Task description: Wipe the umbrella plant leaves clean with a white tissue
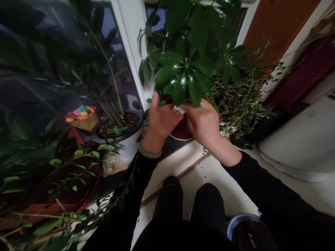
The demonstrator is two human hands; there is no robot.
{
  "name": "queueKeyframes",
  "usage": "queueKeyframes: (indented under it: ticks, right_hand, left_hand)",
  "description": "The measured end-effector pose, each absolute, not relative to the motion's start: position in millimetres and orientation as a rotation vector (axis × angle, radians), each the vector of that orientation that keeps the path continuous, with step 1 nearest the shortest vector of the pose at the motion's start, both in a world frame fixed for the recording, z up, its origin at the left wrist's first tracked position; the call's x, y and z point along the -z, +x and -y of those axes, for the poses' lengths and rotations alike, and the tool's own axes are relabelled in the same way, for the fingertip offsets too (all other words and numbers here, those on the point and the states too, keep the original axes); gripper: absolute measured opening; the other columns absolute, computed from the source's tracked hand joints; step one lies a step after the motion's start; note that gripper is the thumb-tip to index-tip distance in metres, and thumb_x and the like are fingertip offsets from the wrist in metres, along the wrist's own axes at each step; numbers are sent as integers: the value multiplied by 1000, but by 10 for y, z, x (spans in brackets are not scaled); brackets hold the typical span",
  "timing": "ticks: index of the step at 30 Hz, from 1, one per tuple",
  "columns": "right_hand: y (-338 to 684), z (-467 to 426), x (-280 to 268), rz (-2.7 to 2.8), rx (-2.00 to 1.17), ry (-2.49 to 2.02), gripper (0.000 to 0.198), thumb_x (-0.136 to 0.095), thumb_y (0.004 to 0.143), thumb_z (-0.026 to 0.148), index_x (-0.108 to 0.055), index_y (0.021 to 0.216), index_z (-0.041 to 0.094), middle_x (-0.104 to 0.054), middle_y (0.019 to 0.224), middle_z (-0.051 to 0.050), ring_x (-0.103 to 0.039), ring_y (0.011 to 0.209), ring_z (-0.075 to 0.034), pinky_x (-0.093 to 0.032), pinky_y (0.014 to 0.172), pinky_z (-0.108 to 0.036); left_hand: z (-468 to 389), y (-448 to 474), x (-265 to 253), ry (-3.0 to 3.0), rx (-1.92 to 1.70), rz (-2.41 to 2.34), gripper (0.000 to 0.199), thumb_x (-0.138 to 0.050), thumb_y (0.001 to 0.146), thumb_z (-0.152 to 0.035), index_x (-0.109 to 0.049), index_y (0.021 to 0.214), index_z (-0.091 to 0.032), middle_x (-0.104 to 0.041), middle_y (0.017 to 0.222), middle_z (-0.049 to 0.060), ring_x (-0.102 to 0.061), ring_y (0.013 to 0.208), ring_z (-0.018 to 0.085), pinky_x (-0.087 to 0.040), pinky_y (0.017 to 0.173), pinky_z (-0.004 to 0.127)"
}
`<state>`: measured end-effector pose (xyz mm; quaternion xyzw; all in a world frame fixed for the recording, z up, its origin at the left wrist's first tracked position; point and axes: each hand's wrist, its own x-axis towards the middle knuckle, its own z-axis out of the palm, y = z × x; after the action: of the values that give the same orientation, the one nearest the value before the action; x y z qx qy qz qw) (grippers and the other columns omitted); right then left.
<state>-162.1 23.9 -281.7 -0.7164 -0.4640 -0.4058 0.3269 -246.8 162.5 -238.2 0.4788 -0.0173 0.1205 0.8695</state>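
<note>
White scrap (pixel 179 110) sat between the two hands, under the shiny leaves of a potted plant (pixel 183 78) and in front of its brown pot (pixel 182 130). Paper or cloth, couldn't tell.

Left hand (pixel 162 120): thumb up and spread wide of the fingers, the other fingers angled in to the scrap. Right hand (pixel 205 120): knuckles bent, fingers curled toward the same spot, tips hidden. Both met at the scrap; couldn't tell which one pinched it, or whether either also had a leaf.

Handling, my read: scrap was likely light and limp, no stiffness to push with, and might tear if wet. Best hold: folded pad between thumb and first two fingers. Leaves looked glossy, so probably smooth and a bit slippery; blades bendy, stalks the fragile bit. Best support: flat fingers under the blade, close to the stalk, no pulling. Pot probably heavy with soil; any grip there belonged on the wall, not the stems.

Around it: second plant in a white pot (pixel 128 148) to the left, bushy trailing plant (pixel 243 96) just right, blue-rimmed bucket (pixel 231 226) on the floor by the right leg.
</note>
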Motion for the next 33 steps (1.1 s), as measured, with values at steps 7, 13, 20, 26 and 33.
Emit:
queueKeyframes:
  ticks: [7,13,20,26,33]
  right_hand:
    - [-1813,-113,2841,1275,907,-1778,39,-50,103,16,-80,126,25,-84,122,-9,-76,122,-29,-61,102,-48]
    - [-1584,-54,2784,1077,1027,-1815,36,-53,102,18,-81,123,28,-83,122,-10,-76,118,-32,-62,103,-51]
    - [-1677,-112,3066,1245,1091,-1823,51,-51,98,7,-75,139,26,-80,138,-10,-67,144,-33,-50,125,-64]
    - [-1944,0,3185,1342,1102,-1761,53,-49,101,5,-68,146,25,-80,140,-6,-59,154,-29,-48,129,-61]
    - [-1759,41,2940,1140,1214,-1734,39,-50,106,15,-77,133,25,-80,137,-8,-67,145,-31,-47,130,-60]
  left_hand:
    - [-1623,-2477,2398,1045,-243,90,77,-17,109,-72,-74,101,-20,-82,109,12,-70,134,32,-59,115,50]
    - [-1656,-2446,2418,1006,-236,38,76,-28,104,-80,-72,108,-18,-81,115,14,-67,140,35,-60,114,52]
    - [-1654,-2450,2435,877,-237,47,71,-31,108,-73,-72,124,-18,-79,133,12,-63,149,35,-58,118,52]
    - [-1617,-2487,2387,627,-140,19,75,-32,109,-72,-67,139,-13,-77,140,16,-60,152,38,-54,122,53]
    - [-1654,-2461,2401,589,-143,-13,72,-41,106,-74,-69,138,-15,-76,142,15,-62,150,37,-54,123,52]
